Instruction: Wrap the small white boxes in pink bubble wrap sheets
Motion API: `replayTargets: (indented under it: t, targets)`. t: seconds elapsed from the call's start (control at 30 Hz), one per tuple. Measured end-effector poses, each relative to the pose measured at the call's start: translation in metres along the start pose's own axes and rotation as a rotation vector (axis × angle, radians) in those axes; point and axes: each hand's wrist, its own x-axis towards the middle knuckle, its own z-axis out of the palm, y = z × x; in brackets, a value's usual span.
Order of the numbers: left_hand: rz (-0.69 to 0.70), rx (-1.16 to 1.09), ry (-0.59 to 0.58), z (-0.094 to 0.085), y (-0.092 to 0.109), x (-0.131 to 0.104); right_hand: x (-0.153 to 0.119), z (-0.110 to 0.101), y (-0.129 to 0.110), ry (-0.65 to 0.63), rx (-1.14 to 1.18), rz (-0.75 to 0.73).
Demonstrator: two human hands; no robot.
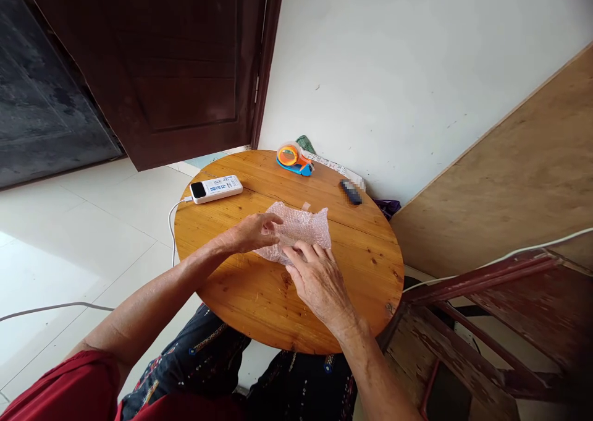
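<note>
A pinkish, translucent sheet or packet of bubble wrap [301, 224] lies on the round wooden table [365, 260], its edges crumpled. Over its left edge is my left hand [259, 230], thumb and fingers apart in a loose curve, with nothing visible between them. My right hand [319, 276] rests on the near right part of the wrap, palm down, fingers spread and slightly bent. Whether anything lies inside the wrap I cannot tell.
An orange and blue tape dispenser [295, 159] stands at the table's far edge. A white power bank [216, 189] with a cable [171, 223] sits at the left. A dark, blurred object [351, 192] lies at the right. A wooden chair [486, 322] is beside the table.
</note>
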Motion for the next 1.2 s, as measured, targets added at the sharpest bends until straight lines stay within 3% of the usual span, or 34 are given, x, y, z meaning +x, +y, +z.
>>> replayTargets:
  t: [0.23, 0.37, 0.6, 0.7, 0.87, 1.07, 1.2]
  targets:
    - [-0.173, 0.161, 0.099, 0.012, -0.014, -0.004, 0.011, 0.003, 0.003, -0.004, -0.066, -0.036]
    - [-0.195, 0.262, 0.171, 0.001, -0.017, -0.013, 0.017, 0.003, 0.005, -0.041, -0.079, -0.06]
    - [-0.379, 0.254, -0.038, -0.018, -0.007, -0.018, 0.025, 0.002, 0.007, -0.092, -0.143, -0.112]
    - [-0.454, 0.197, -0.103, -0.016, -0.004, -0.015, 0.026, 0.003, 0.01, -0.093, -0.15, -0.138]
    - [-0.523, -0.09, -0.064, -0.013, -0.009, -0.013, 0.025, 0.004, 0.011, -0.115, -0.146, -0.139]
    - [-0.433, -0.316, 0.077, -0.003, 0.005, -0.014, 0.029, 0.003, 0.007, -0.161, -0.175, -0.133]
    - [-0.401, -0.457, 0.073, 0.012, 0.022, -0.009, 0.029, 0.003, 0.007, -0.153, -0.163, -0.121]
